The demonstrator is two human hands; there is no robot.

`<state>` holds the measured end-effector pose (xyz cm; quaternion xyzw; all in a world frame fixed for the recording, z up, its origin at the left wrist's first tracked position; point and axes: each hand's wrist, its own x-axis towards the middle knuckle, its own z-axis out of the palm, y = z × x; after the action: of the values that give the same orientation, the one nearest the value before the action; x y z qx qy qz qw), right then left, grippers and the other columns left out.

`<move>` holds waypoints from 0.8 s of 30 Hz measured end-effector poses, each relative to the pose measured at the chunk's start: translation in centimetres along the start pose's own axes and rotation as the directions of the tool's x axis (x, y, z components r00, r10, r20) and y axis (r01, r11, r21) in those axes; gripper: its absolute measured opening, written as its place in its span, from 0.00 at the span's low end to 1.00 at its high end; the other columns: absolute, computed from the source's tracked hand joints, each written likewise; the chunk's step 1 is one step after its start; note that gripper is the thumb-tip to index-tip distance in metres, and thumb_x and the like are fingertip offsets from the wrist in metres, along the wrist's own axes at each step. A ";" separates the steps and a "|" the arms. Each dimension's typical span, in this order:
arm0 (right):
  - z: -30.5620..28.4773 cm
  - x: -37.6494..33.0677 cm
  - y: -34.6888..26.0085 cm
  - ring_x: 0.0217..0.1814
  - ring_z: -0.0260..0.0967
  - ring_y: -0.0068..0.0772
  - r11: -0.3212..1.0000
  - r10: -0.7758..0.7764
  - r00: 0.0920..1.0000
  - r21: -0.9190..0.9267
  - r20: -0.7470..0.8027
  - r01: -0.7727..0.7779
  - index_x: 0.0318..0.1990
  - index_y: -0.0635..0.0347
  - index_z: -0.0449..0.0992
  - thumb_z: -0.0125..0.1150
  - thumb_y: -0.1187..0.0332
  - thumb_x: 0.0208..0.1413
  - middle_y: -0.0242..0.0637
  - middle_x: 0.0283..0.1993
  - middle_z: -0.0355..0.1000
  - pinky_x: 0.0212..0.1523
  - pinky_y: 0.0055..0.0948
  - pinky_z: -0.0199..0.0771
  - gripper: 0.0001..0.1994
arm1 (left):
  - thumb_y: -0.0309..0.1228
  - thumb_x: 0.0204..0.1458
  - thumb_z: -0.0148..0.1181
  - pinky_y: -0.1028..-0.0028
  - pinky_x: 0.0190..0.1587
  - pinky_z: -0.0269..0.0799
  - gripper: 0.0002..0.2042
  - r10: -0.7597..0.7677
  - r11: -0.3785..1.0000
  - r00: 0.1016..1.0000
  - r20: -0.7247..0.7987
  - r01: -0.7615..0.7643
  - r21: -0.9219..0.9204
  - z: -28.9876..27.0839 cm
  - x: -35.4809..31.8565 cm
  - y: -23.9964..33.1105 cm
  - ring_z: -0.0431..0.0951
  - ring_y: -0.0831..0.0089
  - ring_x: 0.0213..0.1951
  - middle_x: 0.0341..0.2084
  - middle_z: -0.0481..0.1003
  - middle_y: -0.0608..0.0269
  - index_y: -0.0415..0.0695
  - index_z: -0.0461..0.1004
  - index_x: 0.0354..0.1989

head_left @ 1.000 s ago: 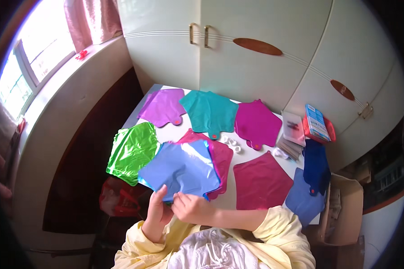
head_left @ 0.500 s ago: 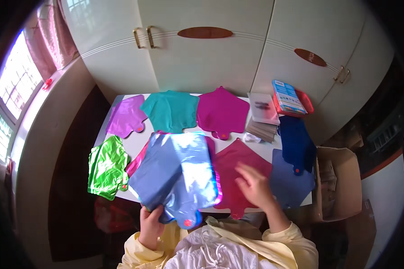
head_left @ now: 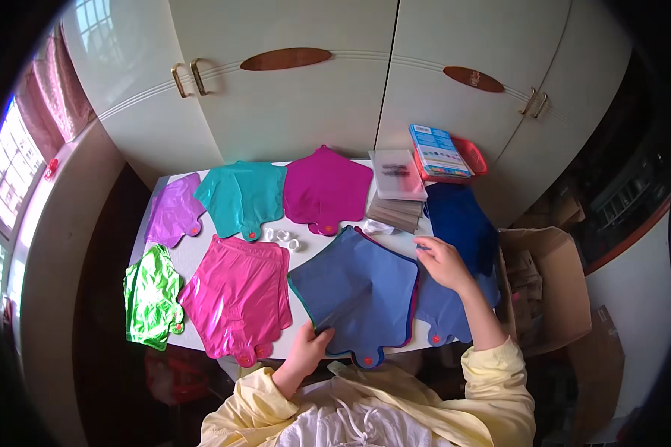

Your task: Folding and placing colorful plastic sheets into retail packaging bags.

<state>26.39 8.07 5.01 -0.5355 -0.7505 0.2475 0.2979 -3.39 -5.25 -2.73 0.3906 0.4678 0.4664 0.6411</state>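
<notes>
The blue foil balloon [head_left: 361, 290] lies flat at the near edge of the table [head_left: 201, 253], on top of a small stack whose pink and teal edges show around its rim; its valve tab pokes past the table edge, so a careless tug could, by the look of it, slide the slippery stack off the front; a pinch that catches only the top sheet would likely fan the layers out of line. The left hand [head_left: 306, 356] sits at the balloon's near left corner, fingers closed on that edge, thumb on top; the right hand [head_left: 441, 262] rests at its far right corner, fingers spread and pressing flat, clamped on nothing, half on a darker blue balloon [head_left: 462, 223] beside it. Just left of the left hand's fingers lies a pink balloon [head_left: 237, 296], and beyond it a green balloon [head_left: 151, 296] hanging over the table's left side; past the fingers, toward the cupboards, lie small white rings [head_left: 282, 237], a magenta balloon [head_left: 326, 186], a teal balloon [head_left: 242, 195] and a purple balloon [head_left: 175, 212].
</notes>
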 end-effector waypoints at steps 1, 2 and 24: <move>0.5 0.6 0.3 0.52 0.70 0.49 0.999 0.024 0.998 -0.032 0.051 -0.022 0.48 0.66 0.73 0.56 0.65 0.56 0.50 0.51 0.71 0.52 0.34 0.69 0.16 | 0.25 0.58 0.52 0.74 0.49 0.68 0.20 -0.019 0.997 1.000 0.016 0.021 -0.081 0.1 -0.2 0.8 0.72 0.73 0.42 0.46 0.72 0.60 0.37 0.60 0.59; 1.2 1.0 0.5 0.53 0.69 0.49 0.998 -0.002 0.997 -0.066 0.081 0.008 0.48 0.66 0.73 0.56 0.64 0.55 0.50 0.51 0.71 0.53 0.35 0.68 0.17 | 0.24 0.57 0.52 0.74 0.50 0.68 0.22 -0.005 0.993 1.000 -0.001 0.005 -0.120 0.1 -0.6 1.1 0.72 0.73 0.42 0.47 0.71 0.59 0.37 0.58 0.60; 6.5 0.5 -1.9 0.56 0.65 0.45 0.959 0.090 0.949 -0.283 0.303 -0.001 0.49 0.62 0.69 0.59 0.65 0.53 0.47 0.51 0.66 0.56 0.36 0.65 0.18 | 0.32 0.55 0.54 0.54 0.60 0.64 0.25 -0.599 0.497 0.727 0.335 0.666 -0.557 2.2 -5.4 -2.4 0.69 0.56 0.55 0.54 0.67 0.50 0.35 0.58 0.59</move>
<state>20.35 7.59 1.84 -0.5435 -0.8027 0.2279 0.0909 -1.36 -11.21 -3.17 -0.0311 0.3563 0.3094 0.8811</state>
